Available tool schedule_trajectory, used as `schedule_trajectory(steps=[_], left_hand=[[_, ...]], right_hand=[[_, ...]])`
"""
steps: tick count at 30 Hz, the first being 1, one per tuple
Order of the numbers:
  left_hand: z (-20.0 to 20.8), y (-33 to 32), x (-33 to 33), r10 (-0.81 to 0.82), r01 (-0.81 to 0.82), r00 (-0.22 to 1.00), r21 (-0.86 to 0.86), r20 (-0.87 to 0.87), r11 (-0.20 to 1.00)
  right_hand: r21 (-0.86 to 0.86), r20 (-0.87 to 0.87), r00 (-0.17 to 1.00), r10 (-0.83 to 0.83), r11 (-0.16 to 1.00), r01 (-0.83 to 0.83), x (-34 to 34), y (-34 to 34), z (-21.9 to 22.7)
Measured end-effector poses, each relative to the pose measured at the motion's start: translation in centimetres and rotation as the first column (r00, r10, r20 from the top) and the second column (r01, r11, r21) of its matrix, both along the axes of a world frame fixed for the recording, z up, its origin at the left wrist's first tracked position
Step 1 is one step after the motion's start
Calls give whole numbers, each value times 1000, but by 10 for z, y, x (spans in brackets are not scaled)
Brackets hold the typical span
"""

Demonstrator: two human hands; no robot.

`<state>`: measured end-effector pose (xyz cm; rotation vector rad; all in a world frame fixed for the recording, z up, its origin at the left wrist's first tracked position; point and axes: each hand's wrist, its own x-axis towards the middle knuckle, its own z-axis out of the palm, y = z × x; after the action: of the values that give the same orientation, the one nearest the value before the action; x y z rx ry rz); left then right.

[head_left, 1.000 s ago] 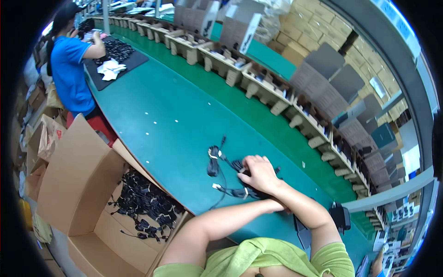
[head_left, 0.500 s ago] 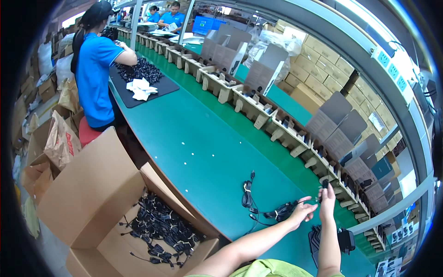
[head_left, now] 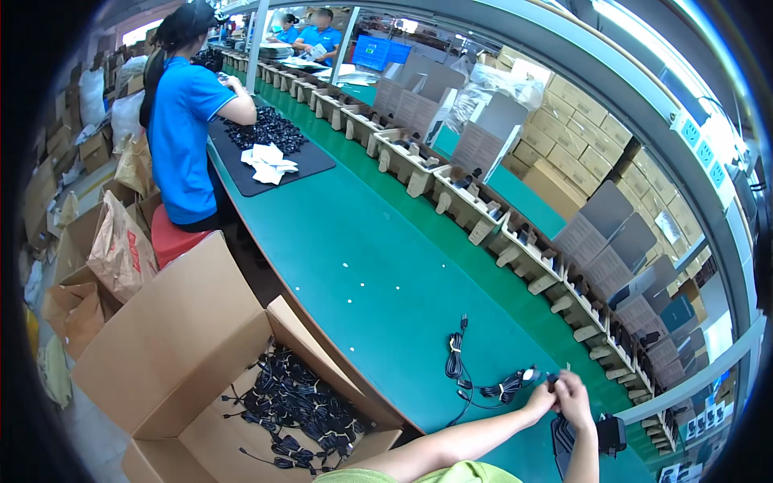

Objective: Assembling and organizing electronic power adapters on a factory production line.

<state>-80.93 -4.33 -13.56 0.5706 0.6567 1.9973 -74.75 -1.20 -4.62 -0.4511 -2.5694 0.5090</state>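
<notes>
My left hand (head_left: 541, 400) and my right hand (head_left: 573, 399) meet over the right part of the green table, fingers closed and close together. A small black piece (head_left: 552, 377) shows at the fingertips of my right hand; its exact kind is not clear. My left hand pinches at the end of a black cable, partly hidden by the fingers. Just left of it lies a tied black cable bundle (head_left: 506, 388). A second tied cable (head_left: 455, 359) rests farther left, its plug pointing away. Dark flat black pieces (head_left: 562, 443) and a black block-shaped thing (head_left: 613, 435) lie by my right forearm.
An open cardboard box (head_left: 197, 406) at the lower left holds many tied black cables (head_left: 302, 402). Moulded trays (head_left: 475, 211) with black parts line the table's far side. A co-worker in blue (head_left: 183, 137) works beside a dark mat (head_left: 316, 165) with black parts.
My right hand has come down and toward me with the small black piece, and now touches my left hand. The view has shifted slightly, so the scene sits farther right.
</notes>
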Motion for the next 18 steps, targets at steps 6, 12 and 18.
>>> schedule_trajectory(steps=[6,12,18], left_hand=[[-4,-8,3,133,-135,991,-61,-33,989],[9,-24,-1,54,-109,932,-134,-357,985],[-39,-2,-17,233,-399,753,-145,-616,905]], right_hand=[[-82,143,987,-80,992,92,0,-27,9],[130,155,959,-237,967,218,23,-10,7],[312,-57,992,-112,942,124,0,27,26]])
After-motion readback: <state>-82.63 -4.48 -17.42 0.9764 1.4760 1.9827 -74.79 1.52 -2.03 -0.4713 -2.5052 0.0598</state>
